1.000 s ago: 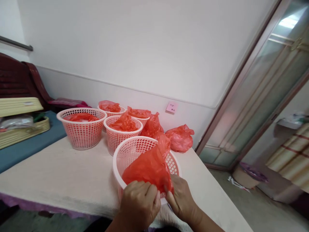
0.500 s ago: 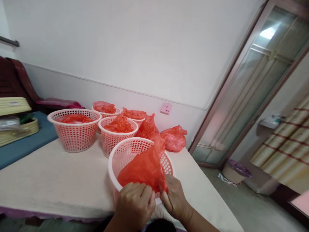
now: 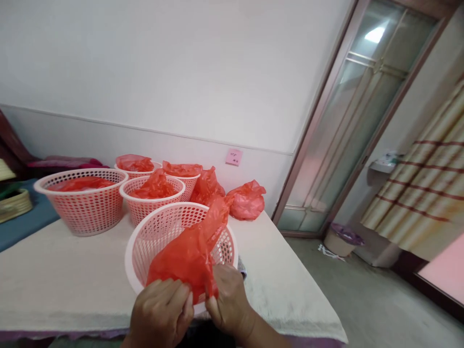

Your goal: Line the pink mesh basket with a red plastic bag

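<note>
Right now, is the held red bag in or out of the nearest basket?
Mostly in: the red bag lies inside the nearest basket, one end covering part of its rim.

Pink note (image 3: pixel 234 157) on white wall (image 3: pixel 174 72), just below the thin trim line (image 3: pixel 159 131). Two short rows of dark marks on it, lower row set toward the right. Too small and blurred to read, letters or numbers can't be told. No legible text.
</note>
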Tool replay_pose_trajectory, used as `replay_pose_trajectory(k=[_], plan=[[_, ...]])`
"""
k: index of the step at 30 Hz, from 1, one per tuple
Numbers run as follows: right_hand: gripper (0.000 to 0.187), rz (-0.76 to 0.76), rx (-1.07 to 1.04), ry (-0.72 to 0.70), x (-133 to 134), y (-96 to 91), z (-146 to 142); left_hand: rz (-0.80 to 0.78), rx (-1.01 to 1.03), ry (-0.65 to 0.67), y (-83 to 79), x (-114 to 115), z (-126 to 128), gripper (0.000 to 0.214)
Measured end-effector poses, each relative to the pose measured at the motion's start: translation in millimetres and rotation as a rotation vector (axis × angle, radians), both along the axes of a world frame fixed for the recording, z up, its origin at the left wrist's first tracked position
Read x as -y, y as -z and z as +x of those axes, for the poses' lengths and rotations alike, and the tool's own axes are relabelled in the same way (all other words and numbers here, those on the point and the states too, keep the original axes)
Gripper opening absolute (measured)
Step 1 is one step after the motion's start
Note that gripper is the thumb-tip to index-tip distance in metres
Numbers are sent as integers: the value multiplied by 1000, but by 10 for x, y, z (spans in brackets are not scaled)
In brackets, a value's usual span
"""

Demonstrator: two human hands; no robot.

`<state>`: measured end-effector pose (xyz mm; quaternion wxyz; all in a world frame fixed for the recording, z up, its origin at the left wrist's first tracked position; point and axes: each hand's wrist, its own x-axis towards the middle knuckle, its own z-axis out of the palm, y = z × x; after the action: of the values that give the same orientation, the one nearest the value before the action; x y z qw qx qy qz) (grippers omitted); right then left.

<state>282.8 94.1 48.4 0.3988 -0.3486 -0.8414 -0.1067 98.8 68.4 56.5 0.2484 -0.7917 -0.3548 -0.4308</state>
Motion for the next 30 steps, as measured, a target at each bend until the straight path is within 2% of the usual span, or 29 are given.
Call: replay_pose_trajectory(k=[5,14,24,27,30], plan=[[6,54,19,17,112,28,-40,49,-14,41,30,72,-70,12],[5,35,68,61,59,12,-247,11,27,25,124,-39,-329,12],[1,13,2,68,-67,-56,-232,-59,-54,0,-27,-168,-294,15],[7,-49,-49,8,-35,-120,-207,-142,-18,20,-60,-152,-309,16],[13,-143,-114,-86,31,-208,-155,-301,114,88,-86,-135,-358,16]])
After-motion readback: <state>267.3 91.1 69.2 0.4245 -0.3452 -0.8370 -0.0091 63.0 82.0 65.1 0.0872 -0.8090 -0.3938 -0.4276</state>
